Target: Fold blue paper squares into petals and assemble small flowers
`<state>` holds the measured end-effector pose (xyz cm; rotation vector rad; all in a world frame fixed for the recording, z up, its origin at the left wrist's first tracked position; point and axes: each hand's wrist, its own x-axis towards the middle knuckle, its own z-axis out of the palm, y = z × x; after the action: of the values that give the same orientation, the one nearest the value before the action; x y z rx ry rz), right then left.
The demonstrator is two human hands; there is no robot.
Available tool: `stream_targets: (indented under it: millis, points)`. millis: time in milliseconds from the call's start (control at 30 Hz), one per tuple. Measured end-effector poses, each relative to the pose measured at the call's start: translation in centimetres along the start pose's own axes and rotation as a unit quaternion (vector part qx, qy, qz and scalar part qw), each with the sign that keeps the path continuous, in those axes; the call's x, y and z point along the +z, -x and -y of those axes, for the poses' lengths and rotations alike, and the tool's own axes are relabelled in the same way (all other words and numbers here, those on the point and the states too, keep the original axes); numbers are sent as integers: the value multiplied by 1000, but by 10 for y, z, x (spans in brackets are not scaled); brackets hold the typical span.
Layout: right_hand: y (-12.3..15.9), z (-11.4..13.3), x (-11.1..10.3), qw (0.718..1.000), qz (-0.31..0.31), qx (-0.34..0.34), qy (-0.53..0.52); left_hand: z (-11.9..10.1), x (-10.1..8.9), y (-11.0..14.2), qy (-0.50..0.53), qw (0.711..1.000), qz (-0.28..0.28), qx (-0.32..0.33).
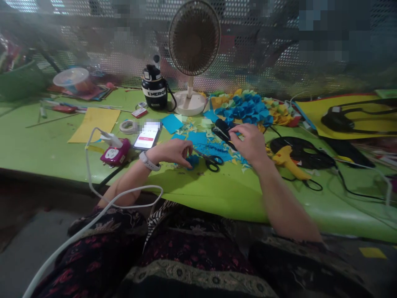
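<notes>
My left hand [172, 152], with a pale watch on its wrist, is over the near part of the table, its thumb and fingers curled at a small crumpled piece of blue paper [194, 161]. Just right of that paper lie dark-handled scissors [214, 162]. My right hand [249, 140] has its fingertips closed on the end of a black stapler [221, 129]. Cut blue paper [198, 137] and many small scraps lie between the hands. Behind the stapler is a heap of folded blue paper pieces [246, 108] with yellow and green ones around it.
A fan [190, 101] and a black bottle [154, 91] stand at the back. Left are a phone [147, 135], a tape roll [127, 126], a purple socket adapter [116, 153] and yellow paper [96, 124]. A yellow glue gun [290, 161] and cables lie right. A white cable crosses my left forearm.
</notes>
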<state>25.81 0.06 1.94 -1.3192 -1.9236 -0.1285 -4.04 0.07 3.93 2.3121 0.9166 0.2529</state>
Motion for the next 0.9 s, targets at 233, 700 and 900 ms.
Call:
stream_targets:
  millis: [233, 700, 900]
  points:
    - [-11, -33, -28, 991, -64, 118, 15, -10, 0, 2, -34, 999, 32, -14]
    - [-5, 7, -24, 985, 21, 126, -116, -23, 6, 3, -218, 974, 41, -37]
    - [16, 68, -3, 961, 255, -38, -104, -17, -7, 7, -157, 985, 67, -36]
